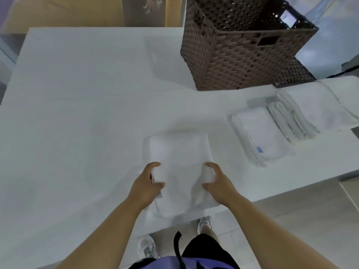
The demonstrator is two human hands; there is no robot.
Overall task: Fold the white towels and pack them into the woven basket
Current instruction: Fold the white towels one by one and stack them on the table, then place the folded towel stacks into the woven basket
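Observation:
A white towel (179,160), folded into a narrow strip, lies on the white table (77,113) just in front of me. My left hand (147,183) grips its left edge and my right hand (217,183) grips its right edge, both near the towel's near end, which is lifted and bunched. The brown woven basket (239,55) stands at the far right of the table; its inside shows no towels from here. A folded white towel (258,134) lies to the right, with a pile of more white towels (310,111) beside it.
A second brown woven piece (295,74) sits behind the basket on the right. Cardboard boxes (77,12) stand beyond the table's far edge. The table's near edge runs just above my shoes (147,247) on the tiled floor.

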